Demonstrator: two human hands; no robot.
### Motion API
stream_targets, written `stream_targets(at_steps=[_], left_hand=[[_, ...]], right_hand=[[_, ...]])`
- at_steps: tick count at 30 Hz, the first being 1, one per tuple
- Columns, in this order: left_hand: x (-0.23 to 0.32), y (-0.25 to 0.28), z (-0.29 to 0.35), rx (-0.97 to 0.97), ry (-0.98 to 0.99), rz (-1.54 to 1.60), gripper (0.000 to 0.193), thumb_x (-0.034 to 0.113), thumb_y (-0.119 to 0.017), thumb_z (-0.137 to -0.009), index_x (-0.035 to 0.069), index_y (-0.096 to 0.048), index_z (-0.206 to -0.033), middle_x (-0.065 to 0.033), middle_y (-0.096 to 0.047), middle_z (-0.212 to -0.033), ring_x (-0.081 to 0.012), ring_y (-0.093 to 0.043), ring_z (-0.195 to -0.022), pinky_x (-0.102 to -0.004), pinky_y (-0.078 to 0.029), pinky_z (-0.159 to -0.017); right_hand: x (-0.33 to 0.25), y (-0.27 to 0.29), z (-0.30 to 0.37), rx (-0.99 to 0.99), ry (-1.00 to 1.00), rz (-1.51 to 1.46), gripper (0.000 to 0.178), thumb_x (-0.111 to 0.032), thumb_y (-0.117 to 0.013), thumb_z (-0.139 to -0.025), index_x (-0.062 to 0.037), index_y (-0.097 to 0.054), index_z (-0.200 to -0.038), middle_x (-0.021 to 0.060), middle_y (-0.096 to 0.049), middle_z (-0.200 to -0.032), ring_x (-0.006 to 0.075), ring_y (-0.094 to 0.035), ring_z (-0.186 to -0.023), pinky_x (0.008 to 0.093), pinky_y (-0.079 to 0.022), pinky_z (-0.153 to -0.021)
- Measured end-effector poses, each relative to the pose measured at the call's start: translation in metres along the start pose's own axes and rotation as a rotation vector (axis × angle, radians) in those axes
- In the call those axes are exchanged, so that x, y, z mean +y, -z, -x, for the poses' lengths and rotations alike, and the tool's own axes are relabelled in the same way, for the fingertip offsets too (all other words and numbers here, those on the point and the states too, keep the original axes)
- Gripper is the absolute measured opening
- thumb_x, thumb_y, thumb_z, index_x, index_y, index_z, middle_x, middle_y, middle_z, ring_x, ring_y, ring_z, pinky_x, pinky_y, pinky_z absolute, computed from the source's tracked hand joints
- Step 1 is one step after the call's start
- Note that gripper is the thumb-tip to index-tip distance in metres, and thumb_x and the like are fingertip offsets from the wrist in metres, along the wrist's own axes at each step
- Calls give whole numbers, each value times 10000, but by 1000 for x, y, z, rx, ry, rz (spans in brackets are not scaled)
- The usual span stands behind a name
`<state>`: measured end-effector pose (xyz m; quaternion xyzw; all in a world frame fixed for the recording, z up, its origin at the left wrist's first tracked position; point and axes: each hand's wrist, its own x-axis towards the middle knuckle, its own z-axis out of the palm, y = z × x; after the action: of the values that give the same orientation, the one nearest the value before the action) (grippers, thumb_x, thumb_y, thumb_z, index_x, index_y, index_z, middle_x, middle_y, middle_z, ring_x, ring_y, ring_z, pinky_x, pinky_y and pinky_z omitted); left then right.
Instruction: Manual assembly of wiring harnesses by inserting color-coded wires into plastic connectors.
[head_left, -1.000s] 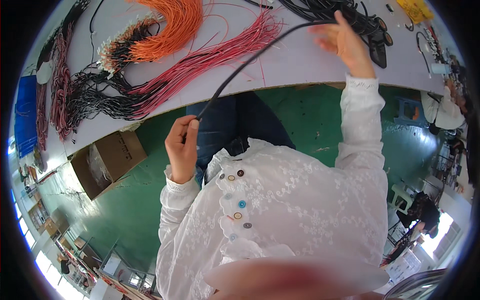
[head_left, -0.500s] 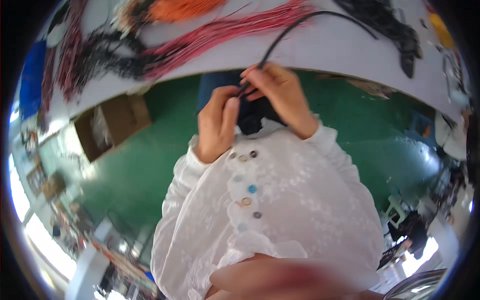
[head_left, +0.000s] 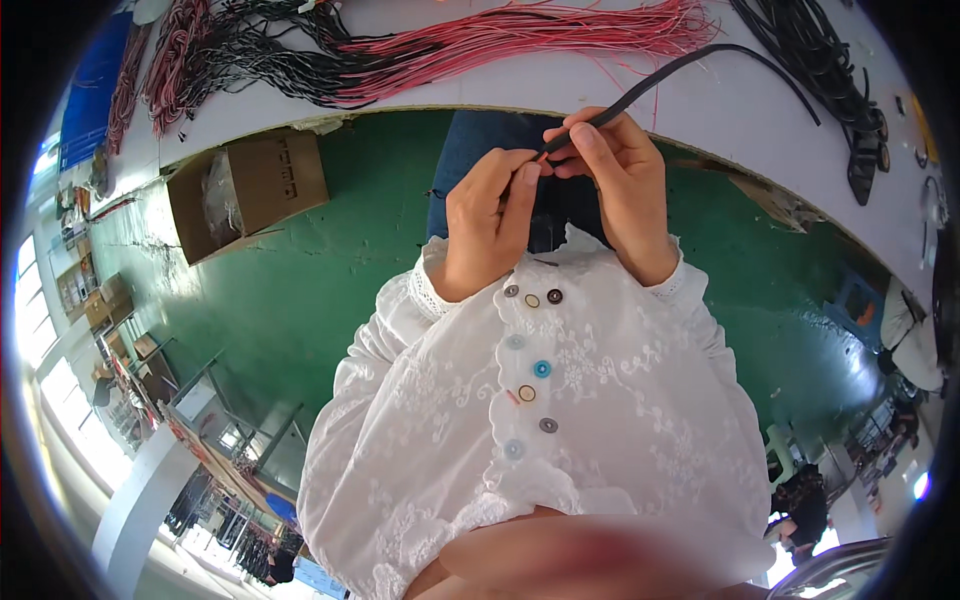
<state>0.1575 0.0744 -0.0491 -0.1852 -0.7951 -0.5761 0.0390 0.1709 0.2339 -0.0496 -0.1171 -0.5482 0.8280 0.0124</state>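
Note:
A thick black cable [head_left: 668, 72] rises from my hands and arcs to the right over the table, its far end hanging down toward the table's right side. My right hand [head_left: 628, 185] grips it near its lower end, thumb on top and fingers beneath. Close beside it, my left hand [head_left: 490, 215] pinches the cable's end between thumb and forefinger. A small orange bit [head_left: 541, 157] shows between the two hands at that end; its exact shape is too small to tell. Both hands are held in front of the table's near edge, above my lap.
On the white table [head_left: 480, 85] lies a long bundle of red and black wires [head_left: 440, 50], with coiled dark red wires [head_left: 178, 70] at its left. Black cables [head_left: 815, 65] are heaped at the right. An open cardboard box [head_left: 275, 180] stands on the green floor [head_left: 370, 190] at left.
The view has shifted, so table and hands sit differently in the picture. My hands remain on the cable's end, and an orange bit now shows between them.

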Motion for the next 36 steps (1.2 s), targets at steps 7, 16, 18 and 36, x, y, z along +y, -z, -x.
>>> stream_targets(at_steps=[7, 16, 18, 36], left_hand=[[12, 1, -4, -25, 76, -60, 74, -22, -639, -961, -31, -681, -1020, -132, -628, -794, -229, -580, -614, -299, -444, -558], [-5, 0, 7, -37, 192, 83, 135, 26, -575, -1037, -43, -675, -1096, -19, -598, -781, -78, -515, -651, -245, -436, -579], [-6, 1, 7, -55, 134, 108, 143, 32, -563, -1045, -42, -673, -1099, -19, -613, -793, -81, -516, -646, -240, -433, -582], [6, -5, 11, 93, 168, -77, 109, 10, -616, -999, -42, -702, -1042, -71, -666, -803, -105, -548, -642, -252, -432, -575]], right_hand=[[7, 3, -1, -42, 11, 2, 208, -190, -613, -1055, -16, -654, -1162, 126, -738, -1075, 144, -697, -888, 260, -557, -805], [1, -6, 1, -31, -35, -125, 158, -133, -621, -1042, -2, -664, -1119, 106, -736, -1051, 134, -711, -895, 260, -588, -776], [5, -3, -1, -42, -15, -203, 176, -159, -638, -1038, -3, -656, -1117, 97, -733, -1026, 131, -712, -875, 258, -599, -751], [8, -11, 5, -11, 30, -187, 178, -132, -664, -1022, 5, -660, -1134, 96, -745, -1022, 116, -714, -863, 243, -597, -738]])
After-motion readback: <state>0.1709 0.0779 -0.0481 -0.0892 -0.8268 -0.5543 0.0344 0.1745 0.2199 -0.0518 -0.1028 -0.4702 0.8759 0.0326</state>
